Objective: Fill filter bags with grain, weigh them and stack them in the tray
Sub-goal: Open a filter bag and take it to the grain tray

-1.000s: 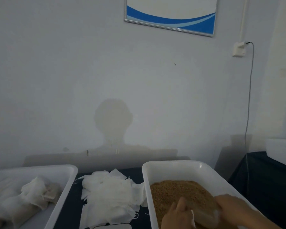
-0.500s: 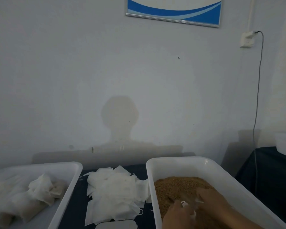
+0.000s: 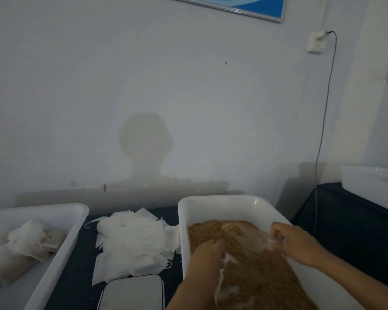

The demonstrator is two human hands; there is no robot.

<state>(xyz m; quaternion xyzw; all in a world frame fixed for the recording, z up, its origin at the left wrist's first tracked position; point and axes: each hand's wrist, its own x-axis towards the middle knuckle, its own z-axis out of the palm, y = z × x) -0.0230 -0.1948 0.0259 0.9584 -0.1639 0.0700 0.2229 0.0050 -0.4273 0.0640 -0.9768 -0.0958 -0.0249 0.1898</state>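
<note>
Scooping now: my right hand (image 3: 298, 245) grips clear scoop (image 3: 254, 240) over grain (image 3: 262, 274); left hand (image 3: 207, 253) pinches filter bag (image 3: 224, 285). Keep bag mouth wide over tub (image 3: 229, 204), pour slowly.

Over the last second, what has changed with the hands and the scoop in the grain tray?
The right hand has lifted the clear scoop out of the grain and now holds it above the heap. The left hand keeps gripping the filter bag over the grain tray. The empty bag pile, filled bags and scale stayed put.
</note>
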